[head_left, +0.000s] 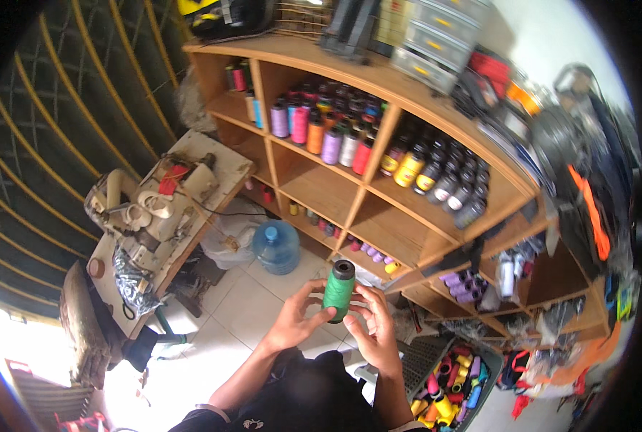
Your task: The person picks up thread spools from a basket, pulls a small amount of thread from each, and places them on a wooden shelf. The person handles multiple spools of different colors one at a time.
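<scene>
A spool of green thread [338,294] with a black core end stands nearly upright in front of my chest. My left hand [297,317] is closed on its left side, the thumb pressed across the lower part of the thread. At the spool's right side, my right hand [376,331] has its fingers curled against it, partly hidden behind the thread, and the thumb near its base. Below and to the right, a dark crate [491,376] holds many coloured spools and cones.
Wooden shelves [314,175] ahead carry rows of coloured thread spools [331,146]. A sewing machine [137,216] sits on a worktable [229,170] at the left. A blue water jug [276,248] stands on the tiled floor [229,306] between table and shelves. Bags and cloth crowd the right.
</scene>
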Demonstrator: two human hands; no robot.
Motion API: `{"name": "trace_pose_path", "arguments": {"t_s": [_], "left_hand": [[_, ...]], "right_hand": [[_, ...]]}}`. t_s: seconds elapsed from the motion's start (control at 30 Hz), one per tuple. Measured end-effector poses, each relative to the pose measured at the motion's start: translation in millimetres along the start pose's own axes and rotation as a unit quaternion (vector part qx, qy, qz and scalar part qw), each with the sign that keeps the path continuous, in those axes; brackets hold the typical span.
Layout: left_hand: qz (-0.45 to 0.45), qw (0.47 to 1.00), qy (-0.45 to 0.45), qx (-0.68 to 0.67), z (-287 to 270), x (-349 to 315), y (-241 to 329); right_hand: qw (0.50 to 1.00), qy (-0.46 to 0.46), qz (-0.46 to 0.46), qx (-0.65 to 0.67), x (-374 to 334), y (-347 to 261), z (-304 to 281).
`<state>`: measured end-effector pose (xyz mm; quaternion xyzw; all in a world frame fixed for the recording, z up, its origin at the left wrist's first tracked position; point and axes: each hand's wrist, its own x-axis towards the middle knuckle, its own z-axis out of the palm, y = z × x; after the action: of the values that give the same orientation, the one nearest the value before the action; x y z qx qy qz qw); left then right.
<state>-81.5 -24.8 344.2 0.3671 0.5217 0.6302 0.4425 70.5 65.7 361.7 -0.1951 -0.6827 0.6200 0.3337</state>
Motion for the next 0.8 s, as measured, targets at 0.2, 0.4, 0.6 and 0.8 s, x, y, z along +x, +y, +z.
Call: {"name": "trace_pose_path", "arguments": {"t_s": [0.2,0.4,0.6,0.8], "left_hand": [[0.028,0.996,0.083,0.034,-108,-1,3],[0.030,0.984,0.157,0.081,-171,18,17],[0.068,0.969,0.223,0.081,-219,75,24],[0.094,0.947,0.266,0.156,-267,134,47]], "right_hand": [[0.997,-0.074,0.017,-0.007,63,31,93],[0.994,-0.101,0.033,-0.025,117,43,145],[0.994,-0.105,0.018,0.006,185,57,171],[0.991,-0.131,-0.027,0.004,268,74,201]]}}
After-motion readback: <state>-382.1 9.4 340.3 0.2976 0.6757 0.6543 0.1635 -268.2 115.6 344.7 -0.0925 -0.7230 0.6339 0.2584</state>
